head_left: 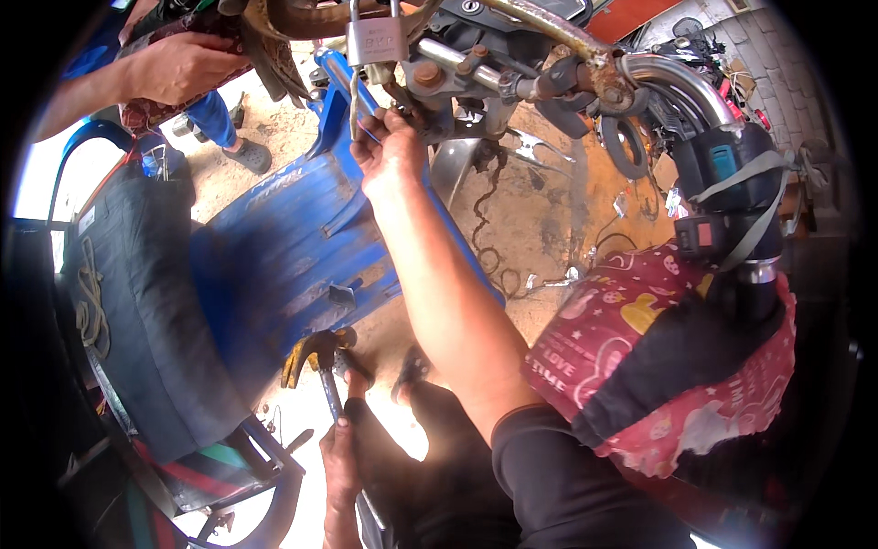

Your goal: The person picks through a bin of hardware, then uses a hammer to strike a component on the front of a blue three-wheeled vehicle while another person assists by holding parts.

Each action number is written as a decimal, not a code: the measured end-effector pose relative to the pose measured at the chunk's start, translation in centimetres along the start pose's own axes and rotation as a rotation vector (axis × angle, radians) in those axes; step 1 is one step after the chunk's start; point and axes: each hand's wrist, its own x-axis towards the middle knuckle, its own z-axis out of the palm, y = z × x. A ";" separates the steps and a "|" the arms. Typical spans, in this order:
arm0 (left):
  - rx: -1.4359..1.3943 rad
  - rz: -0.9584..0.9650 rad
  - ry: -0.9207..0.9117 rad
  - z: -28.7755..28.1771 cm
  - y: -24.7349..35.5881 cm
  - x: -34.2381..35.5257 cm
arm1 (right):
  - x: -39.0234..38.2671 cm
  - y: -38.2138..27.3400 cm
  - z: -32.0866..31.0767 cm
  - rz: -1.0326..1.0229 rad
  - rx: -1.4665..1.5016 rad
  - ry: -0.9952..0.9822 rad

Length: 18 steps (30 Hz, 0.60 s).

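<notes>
In my left hand [340,462], low in the view, is a claw hammer [330,392], its fingers wrapped round the handle. The worn head, with yellow on its claw, points up and away from me. My right arm reaches forward, and my right hand [395,146] is at the underside of a vehicle's steering assembly [457,69]. Its fingers are curled together beside a hanging twisted cord [355,105]; what they hold is hidden. A silver padlock [377,41] hangs just above that hand. Beneath the arm spreads a scuffed blue floor panel [283,242].
Another person's hand [197,69] rests at a patterned piece at upper left. A dark padded seat [137,302] stands left. At right, a patterned red cloth cover [631,339] hangs by the handlebar grip [732,169]. Cables, a black ring [625,146] and scraps lie on the floor.
</notes>
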 end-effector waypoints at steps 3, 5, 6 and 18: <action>0.052 0.180 -0.014 -0.8 -2.1 0.6 | -0.1 0.0 -0.1 -0.050 -0.082 -0.040; 0.083 0.102 0.018 0.1 -1.5 -0.8 | 0.9 -1.2 0.1 -0.021 -0.157 -0.056; 0.094 0.059 0.039 0.3 -1.4 -1.5 | 0.7 -1.1 0.4 -0.015 -0.150 -0.064; 0.166 -0.066 0.074 -1.2 -8.9 -8.7 | -14.0 7.2 -15.4 0.078 -0.686 -0.101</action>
